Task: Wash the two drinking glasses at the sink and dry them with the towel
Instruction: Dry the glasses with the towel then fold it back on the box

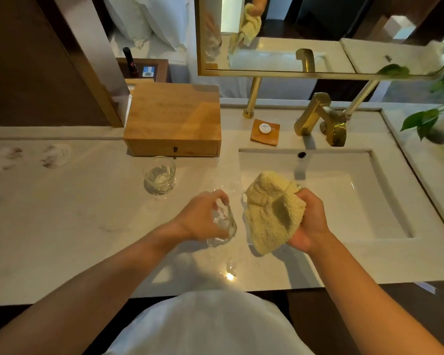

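While the pale stone surface (75, 213) is running off to the far left, carrying a few smudged marks, a wooden box (173, 116) with a small drawer is sitting against its back edge. Just in front of the box, the standing glass (159, 175) is resting upright on the surface, clear of both hands and to the left of the sink (356, 201).

Nearer the person, the left hand (203, 216) is reaching down from above and gripping the held glass (224, 224). Its fingers (217, 194) are curling round the glass, which is tilting above the surface just left of the sink's rim (the glass is blurred, so its mouth is hard to make out). Wet glints are showing on the surface below it, toward the front edge.

Just beside the held glass, with a narrow gap between them, the yellow towel (272, 213) is hanging bunched over the sink's near left corner. The right hand (309, 221) is holding it from the right side, its fingers (303, 198) clamping into the folds.

Behind, a wooden soap dish (264, 131) is lying left of the brass faucet (318, 116), which is standing at the back of the sink. Green plant leaves (436, 116) are leaning in at the far right, and the mirror (267, 34) above is reflecting the towel.
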Demonstrator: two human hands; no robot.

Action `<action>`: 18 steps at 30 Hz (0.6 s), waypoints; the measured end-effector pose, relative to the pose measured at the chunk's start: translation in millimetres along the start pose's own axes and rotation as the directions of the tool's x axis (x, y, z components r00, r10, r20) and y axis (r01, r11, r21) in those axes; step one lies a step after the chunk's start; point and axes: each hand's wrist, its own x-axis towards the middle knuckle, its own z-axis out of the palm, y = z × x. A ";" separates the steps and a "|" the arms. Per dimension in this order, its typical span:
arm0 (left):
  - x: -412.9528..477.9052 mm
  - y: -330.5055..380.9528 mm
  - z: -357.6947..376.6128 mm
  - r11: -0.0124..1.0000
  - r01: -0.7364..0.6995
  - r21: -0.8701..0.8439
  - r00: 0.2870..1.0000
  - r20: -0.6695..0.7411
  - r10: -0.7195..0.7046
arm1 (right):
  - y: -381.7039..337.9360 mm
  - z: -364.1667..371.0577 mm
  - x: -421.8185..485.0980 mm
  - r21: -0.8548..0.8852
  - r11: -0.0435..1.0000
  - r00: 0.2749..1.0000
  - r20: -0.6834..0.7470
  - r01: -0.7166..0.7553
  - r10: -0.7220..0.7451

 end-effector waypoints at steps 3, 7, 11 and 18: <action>-7.6 11.8 -28.3 0.737 0.170 -0.654 0.985 0.136 -0.106 | 6.6 9.9 -0.7 0.057 0.997 0.997 0.052 -0.052 0.049; -10.7 33.8 -26.8 0.447 0.222 -0.866 0.971 0.158 -0.177 | 32.5 54.4 4.4 -0.008 0.997 0.992 0.100 -0.071 0.071; 0.3 37.7 -19.3 0.258 0.293 -0.921 0.859 0.135 -0.494 | 58.3 93.1 5.7 -0.469 0.838 0.954 0.029 0.277 -0.299; -8.2 49.1 -40.4 0.007 0.415 -0.910 0.826 0.373 -0.423 | 54.9 102.7 5.8 -0.766 -0.021 0.596 0.516 0.642 -0.615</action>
